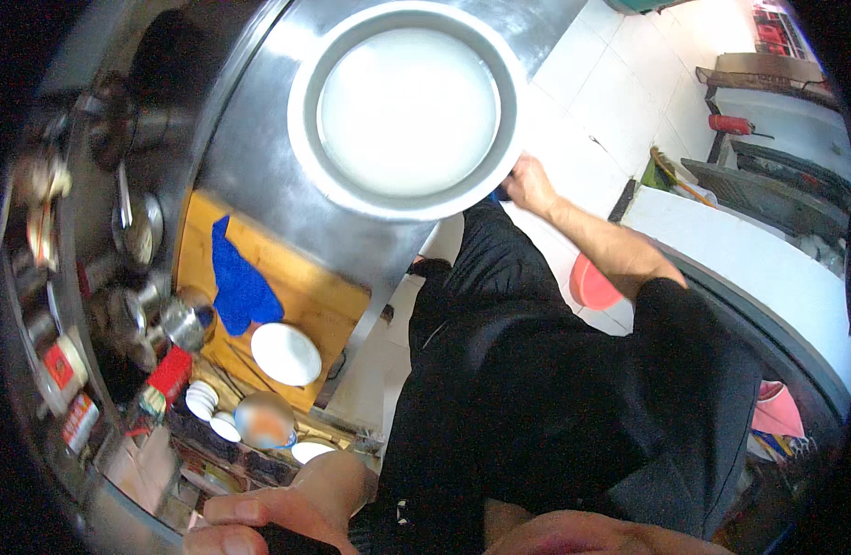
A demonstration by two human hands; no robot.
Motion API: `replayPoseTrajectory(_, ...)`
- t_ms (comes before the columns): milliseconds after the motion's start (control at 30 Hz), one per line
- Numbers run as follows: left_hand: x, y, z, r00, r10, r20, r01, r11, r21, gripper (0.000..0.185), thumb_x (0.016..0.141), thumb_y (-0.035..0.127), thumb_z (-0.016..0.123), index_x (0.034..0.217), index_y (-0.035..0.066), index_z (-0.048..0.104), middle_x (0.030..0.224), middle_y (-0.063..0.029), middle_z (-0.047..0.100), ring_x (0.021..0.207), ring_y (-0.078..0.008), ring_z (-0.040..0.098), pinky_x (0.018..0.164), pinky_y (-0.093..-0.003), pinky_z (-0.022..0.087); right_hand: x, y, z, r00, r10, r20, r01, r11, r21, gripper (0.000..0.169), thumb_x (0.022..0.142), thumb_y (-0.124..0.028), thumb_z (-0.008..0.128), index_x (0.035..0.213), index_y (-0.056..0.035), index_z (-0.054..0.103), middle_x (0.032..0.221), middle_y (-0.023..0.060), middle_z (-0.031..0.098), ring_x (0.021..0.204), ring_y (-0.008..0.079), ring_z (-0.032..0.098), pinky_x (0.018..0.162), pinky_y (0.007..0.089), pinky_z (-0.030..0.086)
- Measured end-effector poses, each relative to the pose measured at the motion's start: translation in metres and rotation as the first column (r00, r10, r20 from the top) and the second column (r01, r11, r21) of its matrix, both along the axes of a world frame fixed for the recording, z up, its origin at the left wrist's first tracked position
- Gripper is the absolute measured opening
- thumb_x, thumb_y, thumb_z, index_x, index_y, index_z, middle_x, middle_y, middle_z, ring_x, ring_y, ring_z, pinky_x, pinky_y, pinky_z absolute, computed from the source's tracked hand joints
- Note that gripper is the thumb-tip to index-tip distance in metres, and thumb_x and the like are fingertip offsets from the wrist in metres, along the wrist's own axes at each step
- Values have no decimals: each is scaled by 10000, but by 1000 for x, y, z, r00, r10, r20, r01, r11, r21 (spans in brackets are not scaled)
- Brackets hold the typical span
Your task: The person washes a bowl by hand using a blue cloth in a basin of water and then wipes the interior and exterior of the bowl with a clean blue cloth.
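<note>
A large round metal basin (307,152) holding cloudy whitish liquid (411,111) stands on a stainless-steel counter (259,139). My right hand (533,186) is at the basin's near right rim, its fingers curled and partly hidden. A bit of something dark and blue shows by those fingers; whether they grip it or the rim is unclear. Raised close to the camera at the lower left, my left hand (293,503) has its fingers around a black object (297,540), cut off by the picture's edge. What that object is cannot be made out.
Left of me, a wooden cutting board (328,298) bears a blue cloth (241,284) and a white dish (286,354). Small white bowls (202,400) and metal pots (182,322) stand beyond. A red plastic container (593,283) is on the tiled floor (571,104) beside a white-topped ledge (730,243).
</note>
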State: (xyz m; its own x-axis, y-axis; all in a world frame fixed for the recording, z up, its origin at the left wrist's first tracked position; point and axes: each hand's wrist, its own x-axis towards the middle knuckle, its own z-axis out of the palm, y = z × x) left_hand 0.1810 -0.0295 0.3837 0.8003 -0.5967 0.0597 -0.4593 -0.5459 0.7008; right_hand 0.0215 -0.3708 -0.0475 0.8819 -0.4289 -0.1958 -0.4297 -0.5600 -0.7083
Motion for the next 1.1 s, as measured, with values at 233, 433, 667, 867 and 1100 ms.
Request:
replayPoseTrajectory(233, -42, 64, 51, 948, 208, 242, -319, 642, 697, 359, 917, 360, 525, 1236, 212, 597, 1242, 4, 541, 1271, -197, 443, 1206, -430, 222, 69, 188, 23, 983, -115, 144, 116, 993, 2, 512, 864, -52, 674, 1366, -24, 582, 1292, 284, 602, 1221, 447, 563, 1065, 468, 457)
replayPoseTrajectory(433, -70, 137, 39, 943, 258, 208, -328, 645, 690, 363, 907, 385, 512, 1222, 234, 612, 1210, 8, 554, 1289, -233, 429, 1242, -498, 111, 166, 244, -20, 984, 53, 172, -12, 972, -235, 612, 878, -49, 549, 1482, -49, 455, 1578, 303, 337, 1465, 498, 296, 1201, 570, 273)
replayPoseTrajectory(667, -79, 151, 33, 910, 232, 345, -413, 588, 696, 445, 941, 436, 530, 1342, 250, 580, 1282, 16, 554, 1302, -262, 429, 1234, -511, 153, 303, 250, -34, 877, 462, 128, -356, 807, -471, 404, 864, -119, 597, 1262, -120, 667, 1398, 120, 575, 1265, 335, 538, 1013, 519, 453)
replayPoseTrajectory(867, -90, 199, 7, 970, 178, 166, -99, 912, -398, 599, 1004, 242, 532, 1557, 223, 302, 1367, -24, 488, 1247, -283, 522, 1064, -470, 465, 145, 258, -15, 793, 588, 161, -535, 798, -279, 415, 792, -51, 633, 1200, -75, 707, 1329, 178, 626, 1238, 370, 574, 1034, 466, 478)
replayPoseTrajectory(1100, -110, 220, 19, 974, 163, 159, -139, 978, -154, 753, 946, 129, 611, 1577, 256, 219, 1384, -25, 474, 1264, -261, 525, 1059, -407, 479, 45, 284, 22, 815, 578, 50, -558, 804, -207, 476, 797, 33, 626, 1273, 52, 628, 1266, 328, 617, 1173, 454, 619, 1053, 469, 503)
